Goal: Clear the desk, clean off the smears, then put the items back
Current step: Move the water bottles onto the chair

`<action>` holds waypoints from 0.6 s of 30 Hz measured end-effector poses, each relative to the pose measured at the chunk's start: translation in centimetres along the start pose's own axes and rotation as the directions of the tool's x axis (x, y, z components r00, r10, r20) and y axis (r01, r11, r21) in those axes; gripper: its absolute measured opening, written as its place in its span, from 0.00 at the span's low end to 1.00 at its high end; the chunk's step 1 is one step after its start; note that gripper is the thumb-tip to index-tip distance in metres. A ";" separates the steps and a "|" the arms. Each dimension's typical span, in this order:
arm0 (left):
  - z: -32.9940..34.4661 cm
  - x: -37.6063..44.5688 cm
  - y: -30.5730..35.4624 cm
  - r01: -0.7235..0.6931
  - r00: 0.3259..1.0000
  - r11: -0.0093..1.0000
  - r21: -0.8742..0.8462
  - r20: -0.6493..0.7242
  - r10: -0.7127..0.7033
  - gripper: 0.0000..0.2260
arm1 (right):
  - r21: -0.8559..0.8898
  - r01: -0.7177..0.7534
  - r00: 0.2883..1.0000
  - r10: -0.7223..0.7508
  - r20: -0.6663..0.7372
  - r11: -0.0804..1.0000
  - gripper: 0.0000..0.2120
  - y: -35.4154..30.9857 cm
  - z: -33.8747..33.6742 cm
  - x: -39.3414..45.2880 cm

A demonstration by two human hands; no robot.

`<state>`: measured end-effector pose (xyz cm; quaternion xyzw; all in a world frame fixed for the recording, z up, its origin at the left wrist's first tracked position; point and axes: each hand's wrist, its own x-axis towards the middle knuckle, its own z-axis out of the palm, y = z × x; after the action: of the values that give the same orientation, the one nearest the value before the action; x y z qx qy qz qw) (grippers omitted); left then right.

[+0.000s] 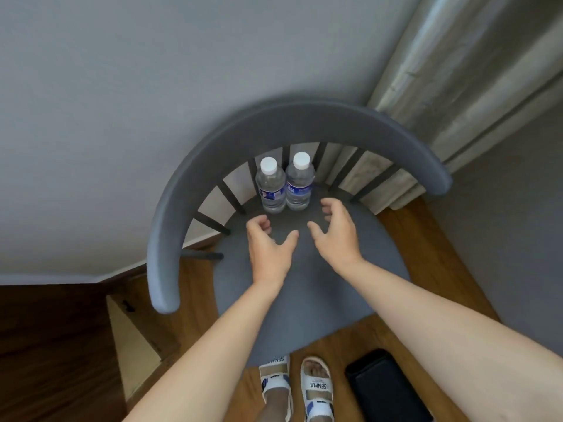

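Clear plastic bottles [286,185] (two, white-capped) stand on one chair [304,293].

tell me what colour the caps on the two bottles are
White on both bottles, seen clearest in the head view, where they stand on the grey chair seat.

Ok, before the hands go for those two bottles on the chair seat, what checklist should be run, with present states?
1. Both water bottles, left bottle and right bottle, upright: ok.
2. Caps on both: ok.
3. Left hand free, holding nothing: ok.
4. Right hand free, fingers loosely curled: ok.
5. Path over the chair seat to the bottles unobstructed: ok.
6. Desk wiped and ready to take them back: cannot tell, it is out of view.
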<state>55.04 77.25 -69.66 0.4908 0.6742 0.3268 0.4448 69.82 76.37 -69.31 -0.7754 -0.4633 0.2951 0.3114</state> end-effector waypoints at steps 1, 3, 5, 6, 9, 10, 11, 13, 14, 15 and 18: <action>0.0 -1.3 0.0 0.005 1.000 1.000 -0.006 0.028 -0.005 0.30 | -0.019 0.020 1.000 -0.020 0.013 1.000 0.24 0.4 -0.7 -1.2; 0.1 -4.1 -0.3 0.011 0.996 1.000 -0.014 0.083 -0.010 0.29 | -0.045 0.049 0.998 -0.047 0.031 0.998 0.22 1.5 -2.0 -3.9; 0.4 -6.7 -0.7 0.008 0.993 1.000 -0.016 0.114 -0.006 0.29 | -0.056 0.077 0.996 -0.074 0.042 0.995 0.20 2.8 -3.2 -6.5; 0.7 -8.0 -1.0 0.005 0.993 1.000 -0.013 0.121 -0.004 0.28 | -0.061 0.100 0.994 -0.098 0.038 0.993 0.19 3.6 -3.8 -7.8; 1.9 -12.1 -2.0 0.006 0.990 1.000 -0.015 0.141 -0.004 0.27 | -0.070 0.149 0.989 -0.149 0.003 0.986 0.17 6.5 -5.6 -11.5; 2.3 -13.7 -2.4 0.006 0.989 1.000 -0.014 0.151 -0.004 0.26 | -0.075 0.158 0.987 -0.159 -0.009 0.985 0.17 7.6 -6.4 -12.8; 2.9 -15.3 -2.8 0.002 0.988 1.000 -0.007 0.155 -0.001 0.26 | -0.082 0.166 0.986 -0.168 -0.019 0.983 0.16 8.9 -7.3 -14.1; 4.1 -18.7 -4.0 -0.016 0.990 1.000 0.013 0.141 0.014 0.25 | -0.095 0.179 0.982 -0.184 -0.046 0.979 0.16 11.9 -9.1 -16.8; 4.8 -20.5 -4.6 -0.024 0.992 0.999 0.021 0.128 0.021 0.25 | -0.102 0.185 0.979 -0.192 -0.064 0.978 0.15 13.6 -10.1 -18.1; 5.4 -22.4 -5.2 -0.026 0.993 0.999 0.028 0.115 0.023 0.24 | -0.109 0.182 0.978 -0.191 -0.083 0.977 0.15 15.3 -11.0 -19.5; 7.7 -28.0 -8.0 -0.031 0.995 0.998 0.062 0.098 0.025 0.24 | -0.136 0.144 0.982 -0.159 -0.102 0.980 0.13 21.2 -13.8 -24.1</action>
<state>62.61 48.15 -71.87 0.5293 0.6548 0.2871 0.4568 81.92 43.70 -72.58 -0.7716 -0.5208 0.1960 0.3082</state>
